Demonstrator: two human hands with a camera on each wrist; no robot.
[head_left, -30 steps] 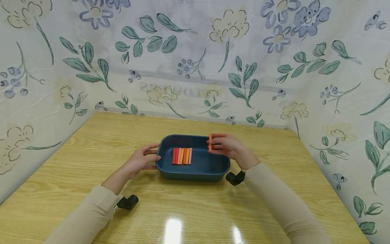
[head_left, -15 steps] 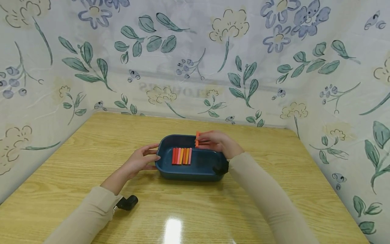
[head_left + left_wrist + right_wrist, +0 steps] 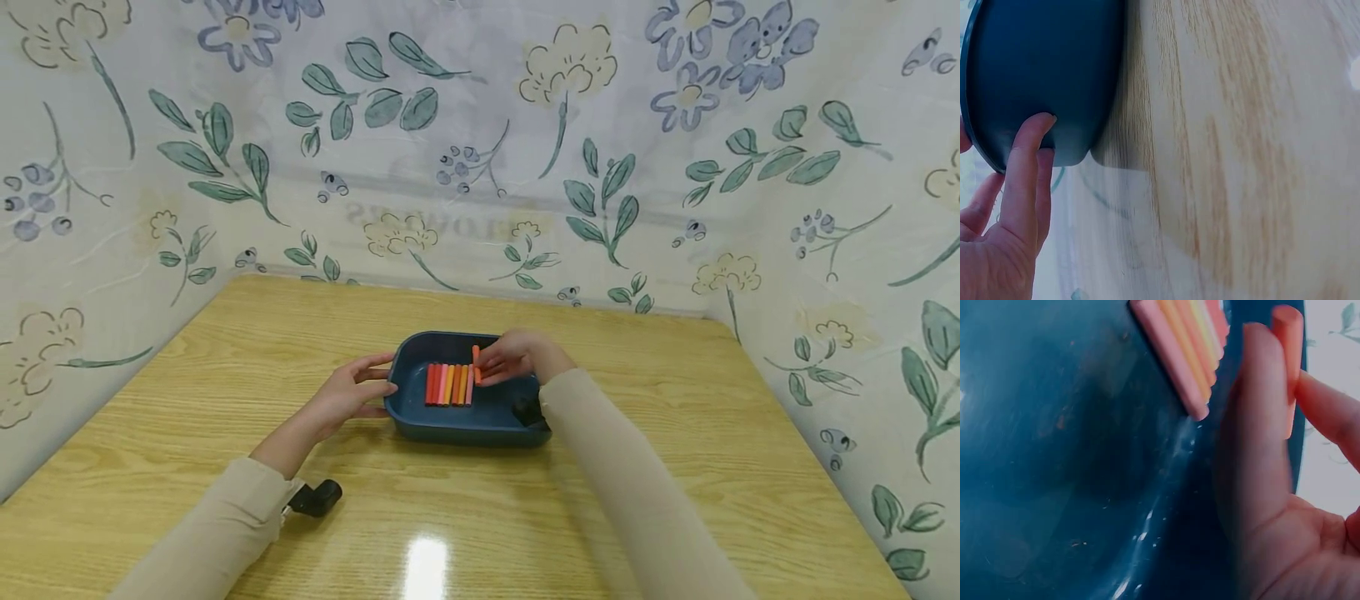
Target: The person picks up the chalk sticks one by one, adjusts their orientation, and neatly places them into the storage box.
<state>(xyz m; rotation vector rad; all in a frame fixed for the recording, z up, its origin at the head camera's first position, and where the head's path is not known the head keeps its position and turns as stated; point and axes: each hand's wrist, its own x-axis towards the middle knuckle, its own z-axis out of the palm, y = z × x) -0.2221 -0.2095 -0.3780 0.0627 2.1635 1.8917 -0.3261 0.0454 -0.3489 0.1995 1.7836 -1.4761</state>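
Note:
A dark blue rectangular tub point(image 3: 468, 434) with rounded corners stands on the table. My left hand point(image 3: 348, 390) holds its left end, thumb over the rim and fingers against the outer wall point(image 3: 1054, 69). Inside the tub, several slim round sticks point(image 3: 448, 385) in red, pink, yellow and orange lie side by side in a row. My right hand point(image 3: 517, 354) pinches one orange stick point(image 3: 1293, 337) between thumb and finger, just right of the pink stick point(image 3: 1172, 359) that ends the row. The right hand covers part of the tub's far right side.
The wood-grain table point(image 3: 420, 508) spreads around the tub. Floral cloth point(image 3: 480, 150) hangs behind and at both sides. Black wrist-worn cameras jut from both sleeves; the right one point(image 3: 528, 408) overlaps the tub in the head view.
My right hand has carried the orange stick leftward from the tub's right end, then down and nearer, to beside the row. My left hand keeps its hold on the tub.

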